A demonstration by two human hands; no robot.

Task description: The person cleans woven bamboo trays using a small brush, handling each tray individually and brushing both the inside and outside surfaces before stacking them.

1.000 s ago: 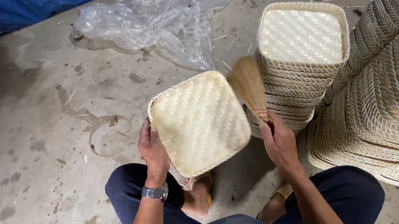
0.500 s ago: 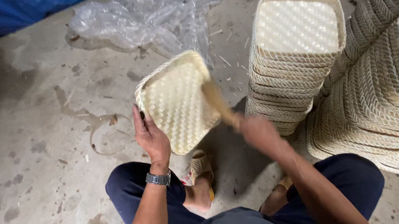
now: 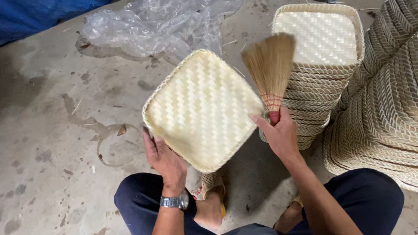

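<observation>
left hand [image 3: 165, 160] gripping woven tray [image 3: 202, 110] by its lower-left rim, tilted up; right hand [image 3: 280, 135] closed around small straw brush [image 3: 270, 71], bristles just beside tray's right edge.

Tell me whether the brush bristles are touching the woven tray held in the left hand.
Cannot tell. In the head view the brush rises beside the woven tray; its bristles overlap the tray's right edge, with no plain contact or gap visible.

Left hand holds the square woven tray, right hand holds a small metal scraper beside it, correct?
Not quite. The head view shows the right hand holding a small straw brush, not a metal scraper. The left hand does hold the square woven tray.
</observation>
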